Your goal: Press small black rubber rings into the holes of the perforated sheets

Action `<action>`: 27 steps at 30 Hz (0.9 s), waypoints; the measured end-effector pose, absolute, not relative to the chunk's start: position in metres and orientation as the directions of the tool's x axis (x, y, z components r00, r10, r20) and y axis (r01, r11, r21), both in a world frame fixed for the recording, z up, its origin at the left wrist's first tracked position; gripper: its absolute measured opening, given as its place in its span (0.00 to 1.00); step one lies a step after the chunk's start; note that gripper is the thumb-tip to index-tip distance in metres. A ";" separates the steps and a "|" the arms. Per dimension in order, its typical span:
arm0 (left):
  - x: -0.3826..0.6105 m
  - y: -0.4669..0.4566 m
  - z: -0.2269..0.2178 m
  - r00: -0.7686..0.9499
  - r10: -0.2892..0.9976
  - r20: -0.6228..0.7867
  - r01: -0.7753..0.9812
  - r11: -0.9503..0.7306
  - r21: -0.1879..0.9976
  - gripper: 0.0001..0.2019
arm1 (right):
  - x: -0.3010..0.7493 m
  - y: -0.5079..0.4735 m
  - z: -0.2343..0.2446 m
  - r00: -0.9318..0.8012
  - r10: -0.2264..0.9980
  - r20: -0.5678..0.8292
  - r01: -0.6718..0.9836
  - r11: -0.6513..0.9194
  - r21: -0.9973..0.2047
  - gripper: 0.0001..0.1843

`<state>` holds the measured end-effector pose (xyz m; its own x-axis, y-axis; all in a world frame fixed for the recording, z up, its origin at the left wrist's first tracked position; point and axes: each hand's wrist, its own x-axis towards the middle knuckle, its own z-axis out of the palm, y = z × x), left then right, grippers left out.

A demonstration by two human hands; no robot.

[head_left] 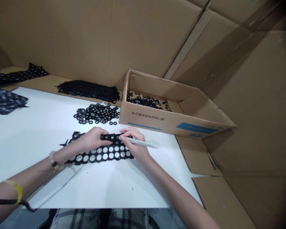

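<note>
A black rubber-like sheet (pixel 113 149) with rows of round holes lies on the white table, its lower rows showing white through the holes. My left hand (pixel 94 139) grips its upper part, thumb and forefinger apart around a strip where black rings with small centres still sit. In my right hand (pixel 136 143) is a white pen-like tool (pixel 145 143), pinched between thumb and fingers. Its tip is at the sheet's upper right part; exact contact is hidden by the fingers. Just beyond the sheet lies a pile of loose black rings (pixel 97 113).
A cardboard box (pixel 152 120) holding more black rings stands at the back right. Stacked black sheets (pixel 88 90) lie along the back, with punched sheets (pixel 7 101) at the left. Tall cardboard walls (pixel 85 38) enclose the table (pixel 95 187). A dark cable (pixel 11 202) crosses at lower left.
</note>
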<state>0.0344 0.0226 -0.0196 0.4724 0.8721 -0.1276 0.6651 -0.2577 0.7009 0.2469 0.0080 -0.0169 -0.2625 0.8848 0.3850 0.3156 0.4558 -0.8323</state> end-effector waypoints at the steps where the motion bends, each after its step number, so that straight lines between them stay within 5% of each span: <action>1: 0.034 0.023 -0.020 0.457 0.881 -0.124 0.678 -0.255 0.689 0.16 | 0.247 0.008 -0.016 -0.251 0.889 0.383 0.324 0.450 -0.832 0.07; 7: 0.033 0.023 -0.021 0.426 0.888 -0.173 0.742 -0.233 0.629 0.14 | 0.242 0.006 -0.029 -0.281 0.956 0.078 0.357 0.179 -0.917 0.04; 27: 0.031 0.025 -0.034 0.458 0.884 -0.097 0.699 -0.290 0.654 0.14 | 0.240 0.009 -0.041 -0.278 0.957 0.077 0.342 0.174 -0.924 0.07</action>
<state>0.0313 0.0247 -0.0342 0.4579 0.8837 -0.0971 0.6989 -0.2904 0.6536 0.2402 0.0088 -0.0415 -0.2784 0.9574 0.0770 0.3415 0.1736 -0.9237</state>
